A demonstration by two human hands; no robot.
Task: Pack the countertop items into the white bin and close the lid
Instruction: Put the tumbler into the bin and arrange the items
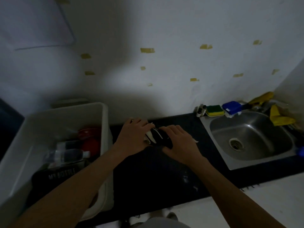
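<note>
dim kitchen, dark counter (pixel 164 175) | blk/wht cloth (pixel 157 137) on it btwn bin (pixel 105 122) & sink (pixel 246 137) | r hand (pixel 180 142) flat, fingers together, pressing cloth, prob folding to fit | l hand (pixel 133 134) over its l end, fingers bent, grip unclear | bin open, part full

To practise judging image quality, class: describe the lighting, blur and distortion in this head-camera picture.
Head view: dim overall, with one brighter patch on the wall; the dark cloth nearly merges with the black countertop; lettering inside the white bin is blurred; the wide-angle lens bows the bin's walls.
</note>
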